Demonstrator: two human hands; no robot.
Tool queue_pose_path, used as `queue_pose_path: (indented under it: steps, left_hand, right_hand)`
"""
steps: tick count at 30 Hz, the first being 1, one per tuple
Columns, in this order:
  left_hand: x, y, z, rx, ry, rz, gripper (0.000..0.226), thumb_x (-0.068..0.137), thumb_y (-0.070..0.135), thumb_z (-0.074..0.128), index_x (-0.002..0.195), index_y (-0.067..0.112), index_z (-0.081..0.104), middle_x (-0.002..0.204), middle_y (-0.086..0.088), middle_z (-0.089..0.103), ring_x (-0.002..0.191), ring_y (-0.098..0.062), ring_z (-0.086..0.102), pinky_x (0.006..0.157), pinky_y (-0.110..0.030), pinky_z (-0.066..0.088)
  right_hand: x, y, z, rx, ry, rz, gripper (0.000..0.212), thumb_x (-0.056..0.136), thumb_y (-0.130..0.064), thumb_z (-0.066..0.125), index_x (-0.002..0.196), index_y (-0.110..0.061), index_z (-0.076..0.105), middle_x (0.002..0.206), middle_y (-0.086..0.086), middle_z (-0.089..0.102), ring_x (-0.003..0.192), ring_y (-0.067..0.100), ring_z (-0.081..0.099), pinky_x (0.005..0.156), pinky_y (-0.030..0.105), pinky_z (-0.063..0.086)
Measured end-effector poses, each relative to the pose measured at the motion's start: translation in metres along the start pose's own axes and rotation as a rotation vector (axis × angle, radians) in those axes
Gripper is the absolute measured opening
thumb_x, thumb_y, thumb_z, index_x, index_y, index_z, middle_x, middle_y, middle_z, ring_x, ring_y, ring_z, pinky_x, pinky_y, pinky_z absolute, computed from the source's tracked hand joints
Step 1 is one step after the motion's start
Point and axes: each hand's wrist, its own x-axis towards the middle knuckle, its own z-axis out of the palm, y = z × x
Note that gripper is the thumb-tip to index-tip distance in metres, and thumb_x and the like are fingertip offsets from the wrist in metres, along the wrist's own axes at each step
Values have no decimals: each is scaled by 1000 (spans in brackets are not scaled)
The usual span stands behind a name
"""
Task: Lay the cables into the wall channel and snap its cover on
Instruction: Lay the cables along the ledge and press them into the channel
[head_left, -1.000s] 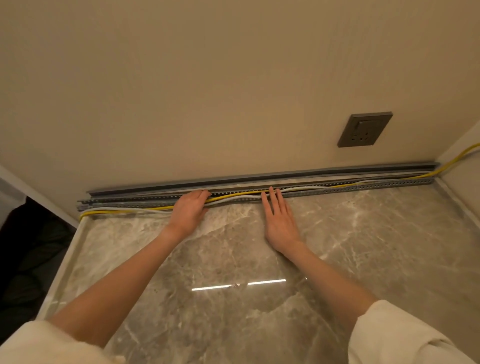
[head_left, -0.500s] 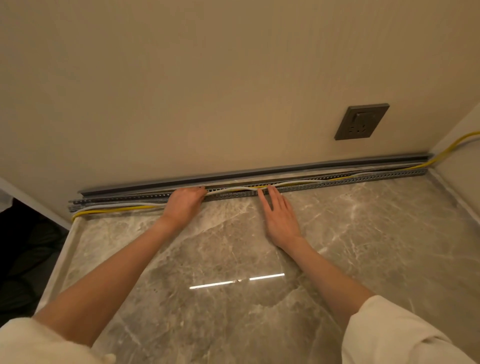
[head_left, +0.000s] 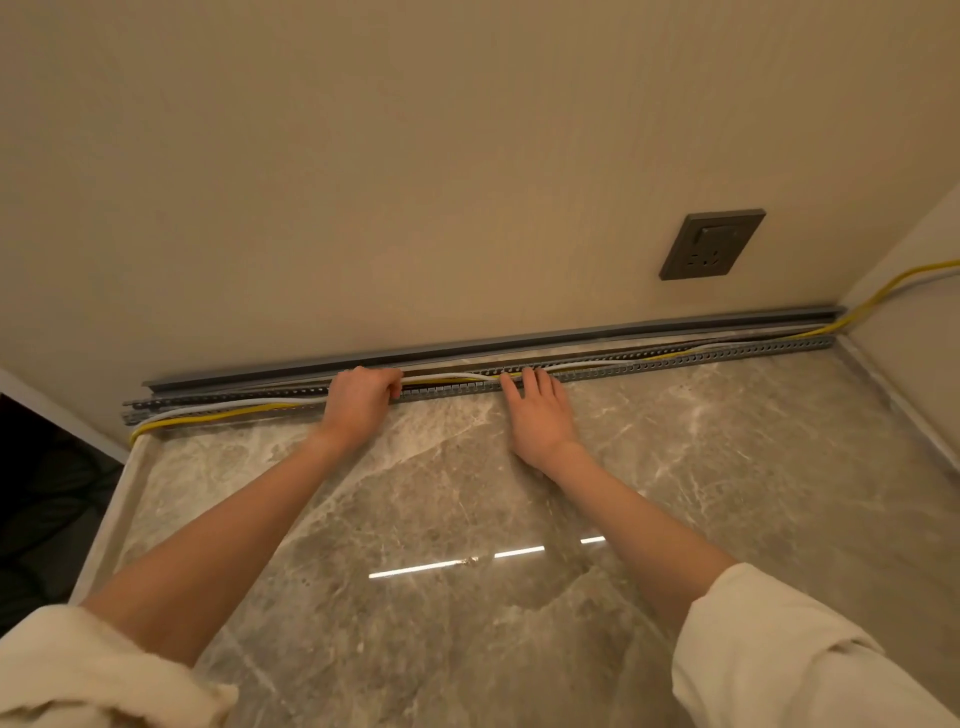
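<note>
Looking down from the head camera, I see two cream sleeves (head_left: 779, 670) rolled back at the bottom edge, with both bare forearms reaching out across a glossy grey marble countertop (head_left: 727, 467) that carries a streak of reflected light. My right hand (head_left: 540, 415) lies palm down on the stone, fingers straight and spread, gripping nothing; its fingertips reach the front wall of the slotted grey channel (head_left: 675, 358) that runs along the foot of the wall. My left hand (head_left: 361, 400) is curled over that same front wall, fingers bent down into the trough; I cannot tell whether they actually pinch a cable or only press on the channel's edge. The white cable (head_left: 218, 408) and the yellow cable (head_left: 208, 420) run lengthwise along the channel: to the left of that hand they lie over its front edge, between the hands they sit in the trough, and at the far right the yellow one climbs out and away along the side wall. Behind the channel, a plain grey cover strip (head_left: 571, 340) lies against the beige wall (head_left: 415, 182), not fitted on. Higher on the wall sits a dark socket plate (head_left: 711, 244).
</note>
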Motion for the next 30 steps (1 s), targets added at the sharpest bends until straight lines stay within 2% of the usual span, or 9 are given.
queue_pose_path:
  steps: [2,5,6,10,14,17,20,26,30]
  left_hand:
    - [-5,0,5,4,34,30,19,79,-5,54,88,12,56,75,-14,72,67,-37,66,56,-37,46]
    - [-8,-4,9,-68,34,37,45,75,-15,53,113,9,47,109,-12,71,92,-32,69,71,-41,56]
    - [-10,-9,10,-77,19,30,48,76,-15,52,117,9,48,112,-12,70,96,-31,68,74,-42,56]
    - [-8,-10,8,-61,37,39,22,83,-1,56,101,11,63,98,-12,73,87,-34,67,69,-40,53]
    - [-6,-8,4,-29,-13,92,21,82,-4,56,95,7,69,101,-13,71,97,-31,63,77,-43,54]
    - [-9,-8,2,15,-51,145,26,84,1,56,105,6,69,116,-16,66,111,-33,57,93,-46,49]
    - [-15,-4,2,178,-37,148,33,82,9,59,114,14,66,129,-15,57,123,-33,46,104,-48,34]
    - [-29,-7,-4,181,-186,-17,59,86,21,55,141,30,35,148,-17,27,137,-35,22,111,-48,21]
    - [-49,-29,-20,80,44,29,57,80,9,61,134,20,47,143,-20,38,131,-38,34,108,-52,28]
  right_hand:
    - [1,-1,-1,-16,-18,0,69,90,-13,46,149,-15,10,153,20,17,142,38,13,119,47,11]
    - [-1,-2,0,-43,-14,-12,69,90,-14,45,149,-11,9,153,21,18,142,39,13,118,47,12]
    - [-1,-3,1,-52,-10,-22,69,90,-14,45,149,-10,8,152,21,19,142,40,13,118,47,13]
    - [-2,-3,3,-52,5,-28,69,89,-12,44,148,-12,9,150,24,21,141,42,13,117,48,13]
    - [-1,-7,2,-73,3,-18,67,90,-11,43,148,-16,9,150,28,19,142,43,10,117,48,10]
    - [-1,-15,0,-102,14,2,65,91,-6,41,147,-13,9,151,32,12,143,43,5,118,48,7]
    - [-2,-26,1,-61,92,-27,64,90,-3,42,146,-5,12,151,31,13,142,41,11,118,46,8]
    - [2,-61,-3,57,93,-263,72,83,-3,52,145,-4,17,152,28,14,142,39,13,118,44,10]
    - [13,-84,-9,98,97,-303,72,85,-2,50,147,-2,13,153,28,12,143,39,11,117,44,10]
